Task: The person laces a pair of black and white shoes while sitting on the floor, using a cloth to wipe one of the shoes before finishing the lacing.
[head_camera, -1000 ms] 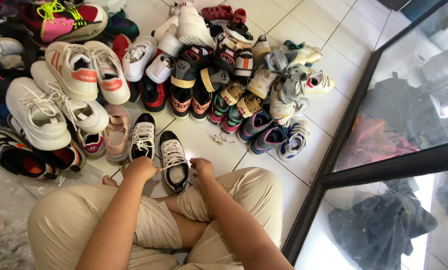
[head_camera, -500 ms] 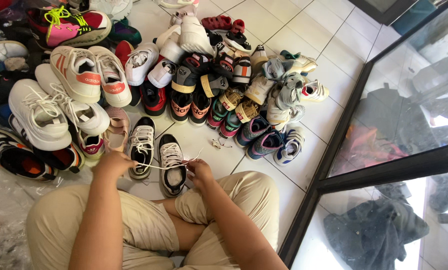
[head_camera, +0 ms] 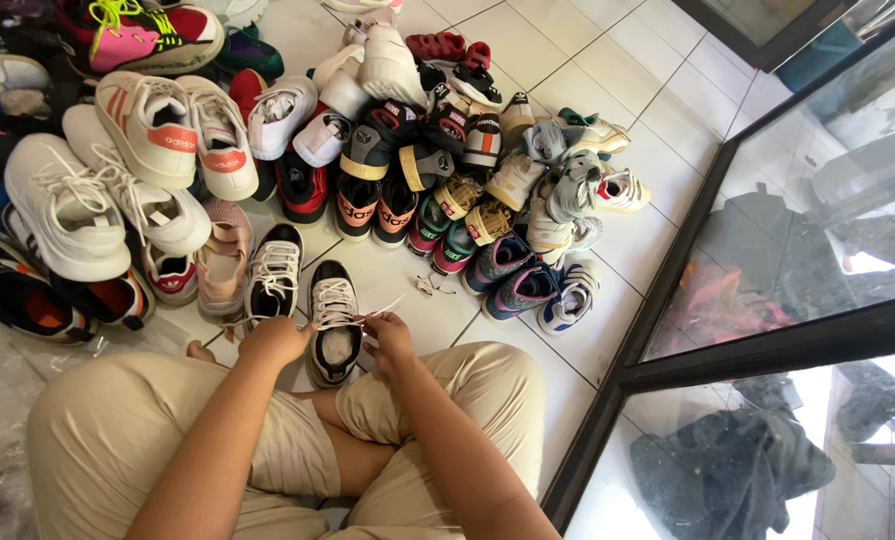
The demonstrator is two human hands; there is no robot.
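Change: both hands have drawn closer together over the black-and-white sneaker point(head_camera: 336, 322) since the earlier frame, when the left hand was pulled out wider with the lace stretched taut.
Left hand point(head_camera: 276, 338): forearm comes up from the bottom edge, wrist slightly bent, knuckles up, fingers curled shut around the end of the white lace point(head_camera: 340, 318) at the left side of the sneaker.
Right hand point(head_camera: 390, 332): forearm crosses the right knee, fingers pinched closed on the other lace end just to the right of the sneaker's tongue; a free lace tip point(head_camera: 392, 303) sticks out up and to the right.
Sneaker: it lies on the tiled floor point(head_camera: 398, 275), toe pointing away from the person, heel close to the crossed legs in beige trousers point(head_camera: 118, 430).
Left of sneaker: its matching mate point(head_camera: 275, 272) sits just beside it, then a pink shoe point(head_camera: 224, 258) and large white trainers point(head_camera: 68, 205).
Beyond sneaker: a dense pile of small shoes point(head_camera: 448, 170) in many colours covers the tiles.
Right of sneaker: a small scrap point(head_camera: 429, 286) on the floor, then blue children's shoes point(head_camera: 528, 285), and well apart a dark-framed glass pane point(head_camera: 768, 250).
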